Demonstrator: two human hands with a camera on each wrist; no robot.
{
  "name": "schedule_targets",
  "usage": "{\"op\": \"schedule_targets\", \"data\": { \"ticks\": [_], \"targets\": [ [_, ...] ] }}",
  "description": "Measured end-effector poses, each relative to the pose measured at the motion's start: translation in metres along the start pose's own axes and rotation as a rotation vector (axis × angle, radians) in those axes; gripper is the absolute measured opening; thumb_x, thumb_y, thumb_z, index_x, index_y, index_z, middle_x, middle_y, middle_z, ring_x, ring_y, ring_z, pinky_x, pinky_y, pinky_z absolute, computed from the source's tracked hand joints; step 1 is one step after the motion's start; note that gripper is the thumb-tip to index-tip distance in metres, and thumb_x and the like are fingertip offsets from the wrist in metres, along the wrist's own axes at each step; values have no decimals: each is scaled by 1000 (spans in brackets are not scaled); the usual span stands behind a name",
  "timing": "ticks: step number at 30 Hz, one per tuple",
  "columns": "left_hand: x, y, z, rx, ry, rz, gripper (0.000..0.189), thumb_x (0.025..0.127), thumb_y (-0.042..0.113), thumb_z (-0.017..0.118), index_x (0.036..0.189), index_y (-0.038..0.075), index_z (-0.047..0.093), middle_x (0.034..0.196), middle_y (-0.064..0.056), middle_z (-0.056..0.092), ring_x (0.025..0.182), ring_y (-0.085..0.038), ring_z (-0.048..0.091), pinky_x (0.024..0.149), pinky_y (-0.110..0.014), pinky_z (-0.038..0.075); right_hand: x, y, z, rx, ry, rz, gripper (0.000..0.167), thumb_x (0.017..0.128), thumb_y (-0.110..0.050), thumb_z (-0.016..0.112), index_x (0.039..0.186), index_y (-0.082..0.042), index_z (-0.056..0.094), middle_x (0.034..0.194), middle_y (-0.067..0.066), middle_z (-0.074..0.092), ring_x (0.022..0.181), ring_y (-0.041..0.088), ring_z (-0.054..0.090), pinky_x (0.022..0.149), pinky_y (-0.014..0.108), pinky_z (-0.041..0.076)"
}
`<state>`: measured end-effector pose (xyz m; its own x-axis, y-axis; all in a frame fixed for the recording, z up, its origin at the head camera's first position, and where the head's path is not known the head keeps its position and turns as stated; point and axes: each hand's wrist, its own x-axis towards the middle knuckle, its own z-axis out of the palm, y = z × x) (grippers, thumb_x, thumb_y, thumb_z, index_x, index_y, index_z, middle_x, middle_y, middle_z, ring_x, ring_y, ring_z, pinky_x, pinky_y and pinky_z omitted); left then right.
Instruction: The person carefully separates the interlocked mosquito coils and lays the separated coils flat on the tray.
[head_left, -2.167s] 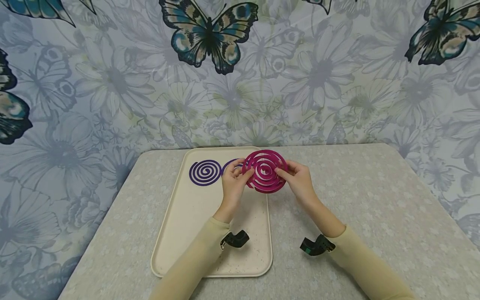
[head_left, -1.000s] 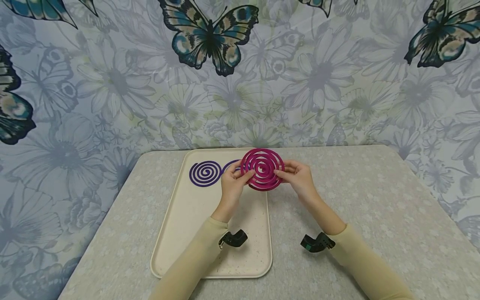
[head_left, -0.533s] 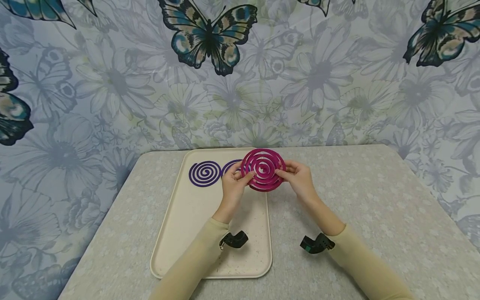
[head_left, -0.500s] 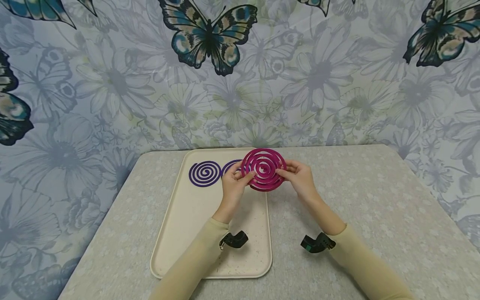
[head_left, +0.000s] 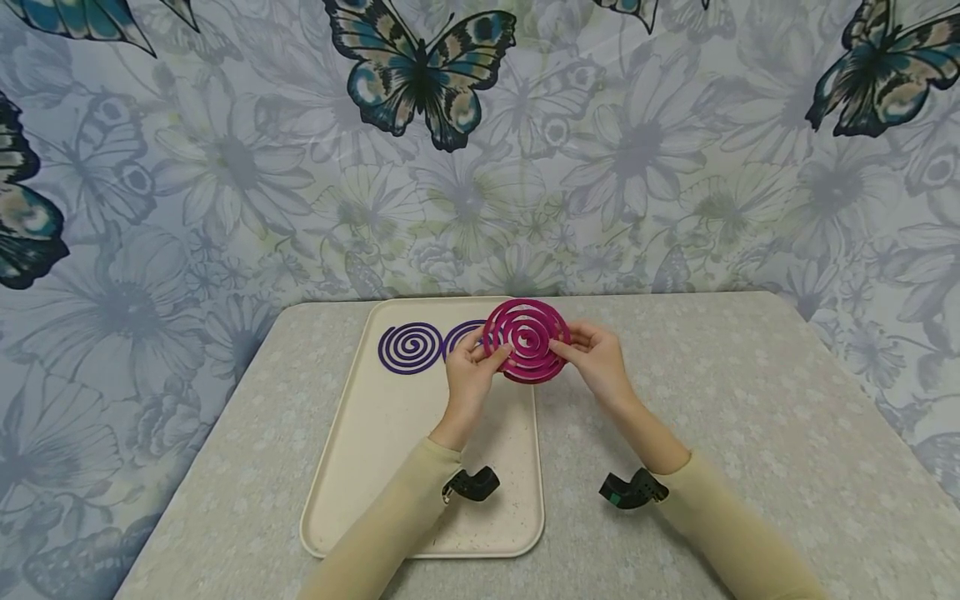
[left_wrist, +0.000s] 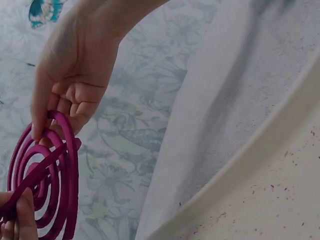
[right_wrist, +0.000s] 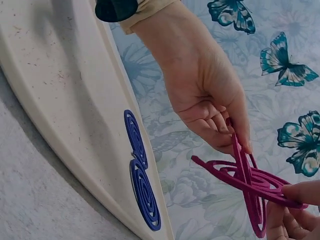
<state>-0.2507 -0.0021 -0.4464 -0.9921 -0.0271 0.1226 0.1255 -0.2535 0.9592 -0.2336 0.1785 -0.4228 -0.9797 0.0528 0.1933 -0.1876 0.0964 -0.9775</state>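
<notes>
My left hand (head_left: 471,367) and right hand (head_left: 600,362) hold up a pair of magenta mosquito coils (head_left: 527,310) over the tray's right far part. Each hand pinches one side between thumb and fingers, the thumbs on the near face. In the head view the two spirals overlap almost as one disc. The right wrist view shows the magenta coils (right_wrist: 256,210) interlocked, crossing at an angle, with one loose outer end sticking out. Seen from the left wrist, one strand of the coils (left_wrist: 72,185) slants across the other spiral's rings.
A cream tray (head_left: 390,467) lies on the table (head_left: 720,400), dotted with small dark crumbs. Two dark blue-purple coils (head_left: 410,348) lie side by side at its far end, the right one partly hidden by my left hand. Behind the table hangs a butterfly-patterned backdrop (head_left: 480,208).
The magenta coils and both hands stay almost in place. Over the frames the coils shift slightly left, and a loose end seen low at their left earlier no longer shows in the head view.
</notes>
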Motion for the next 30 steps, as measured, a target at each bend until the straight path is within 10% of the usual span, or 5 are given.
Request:
{"op": "schedule_targets", "data": {
  "ticks": [16,24,30],
  "targets": [
    [-3,-10,4,6,19,35,49,84,-1,68,130,-4,52,112,-33,63,72,-1,68,65,-17,58,-8,5,14,-138,-50,-76,21,83,-9,72,95,8,68,78,-5,60,71,5,54,59,16,51],
    [1,-7,1,-33,-12,14,46,86,2,67,129,-1,53,113,-32,63,74,-3,69,68,-20,59,-11,-9,19,-246,16,-245,17,84,-9,71,92,6,70,91,21,67,72,5,54,63,13,50],
    [6,-2,-1,-39,-5,-5,44,84,3,70,125,-2,56,94,-10,74,68,-3,68,66,-17,57,2,-6,8,-89,94,-73,23,89,-10,66,101,9,66,83,6,70,69,0,60,63,11,52]
  ]
}}
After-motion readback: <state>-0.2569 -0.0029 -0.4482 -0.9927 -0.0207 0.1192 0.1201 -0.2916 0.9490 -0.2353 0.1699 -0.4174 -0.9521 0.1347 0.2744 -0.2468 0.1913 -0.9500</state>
